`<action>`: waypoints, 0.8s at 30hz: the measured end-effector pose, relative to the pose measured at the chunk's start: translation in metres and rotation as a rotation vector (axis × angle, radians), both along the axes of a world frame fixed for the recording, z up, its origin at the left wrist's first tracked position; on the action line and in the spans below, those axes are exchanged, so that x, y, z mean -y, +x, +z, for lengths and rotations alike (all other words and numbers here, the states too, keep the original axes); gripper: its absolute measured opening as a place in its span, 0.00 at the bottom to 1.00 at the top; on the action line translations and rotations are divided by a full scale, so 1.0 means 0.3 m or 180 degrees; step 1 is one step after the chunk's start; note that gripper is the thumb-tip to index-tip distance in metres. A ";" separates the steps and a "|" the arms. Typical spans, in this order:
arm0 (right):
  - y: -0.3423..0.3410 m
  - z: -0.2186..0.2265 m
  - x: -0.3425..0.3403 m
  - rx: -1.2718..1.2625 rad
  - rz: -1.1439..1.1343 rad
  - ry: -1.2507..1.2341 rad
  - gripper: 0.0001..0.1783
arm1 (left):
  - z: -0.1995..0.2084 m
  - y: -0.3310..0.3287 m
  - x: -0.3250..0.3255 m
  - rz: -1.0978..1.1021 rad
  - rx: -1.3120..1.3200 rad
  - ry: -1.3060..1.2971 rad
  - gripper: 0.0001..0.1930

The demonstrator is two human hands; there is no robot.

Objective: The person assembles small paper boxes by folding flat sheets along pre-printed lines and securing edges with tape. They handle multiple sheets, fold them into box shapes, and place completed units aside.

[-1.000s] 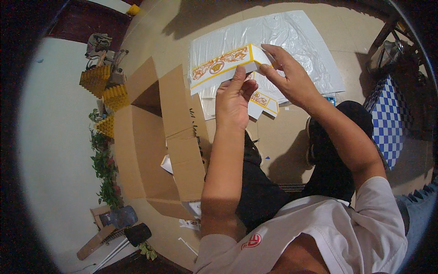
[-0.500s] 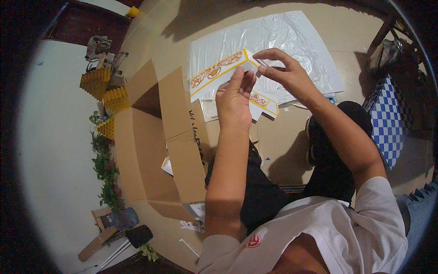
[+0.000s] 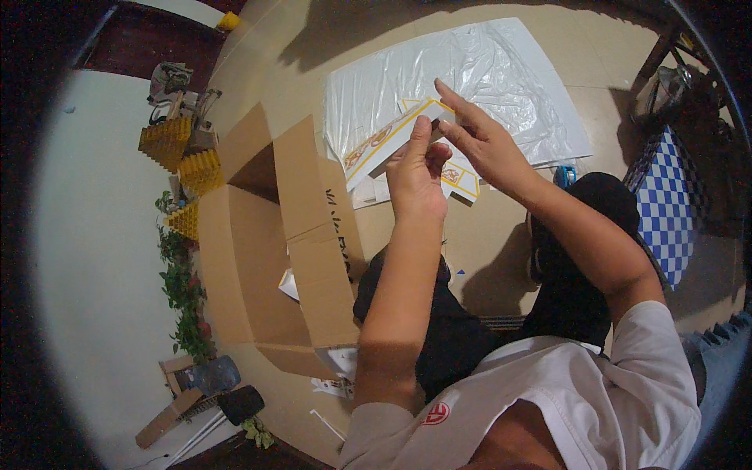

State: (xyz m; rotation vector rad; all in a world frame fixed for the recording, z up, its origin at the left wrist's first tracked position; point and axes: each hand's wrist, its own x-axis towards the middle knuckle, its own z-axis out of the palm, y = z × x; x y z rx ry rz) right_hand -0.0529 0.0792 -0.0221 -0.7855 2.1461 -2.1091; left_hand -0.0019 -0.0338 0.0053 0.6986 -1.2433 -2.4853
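Observation:
In my left hand [image 3: 415,180] is a folded white card strip [image 3: 384,141] with yellow edges and an orange-brown ornamental print. My left thumb presses on its upper face, and the other fingers curl beneath it. My right hand [image 3: 489,149] is at the strip's far end, its thumb close against that end and its index finger stretched out above. Whether the right thumb touches the strip is hard to tell. A second printed card piece [image 3: 464,182] with yellow borders lies below the hands, partly hidden by them.
White sheets under clear plastic film [image 3: 501,86] lie on the floor ahead. To my left stands an open cardboard box [image 3: 262,251] with white pieces inside. A blue tape roll [image 3: 565,177] rests near my right knee. A blue-and-white checkered panel [image 3: 666,215] is at the right.
Both hands have shifted slightly right and toward me, bringing the strip along and tilting it more steeply. My right index finger has lifted off the strip's end. The blue roll shows more now.

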 end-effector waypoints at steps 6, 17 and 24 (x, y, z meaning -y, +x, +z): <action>0.027 0.027 0.011 0.0504 0.0096 -0.0047 0.27 | -0.027 -0.005 -0.014 0.0280 0.0085 0.0007 0.13; 0.039 0.013 0.019 0.0418 -0.0115 -0.0218 0.25 | -0.025 -0.017 -0.033 0.0386 0.0234 -0.0058 0.11; 0.032 0.024 0.020 0.0365 -0.0189 -0.0457 0.27 | -0.006 -0.017 -0.034 0.0375 0.0145 -0.0154 0.10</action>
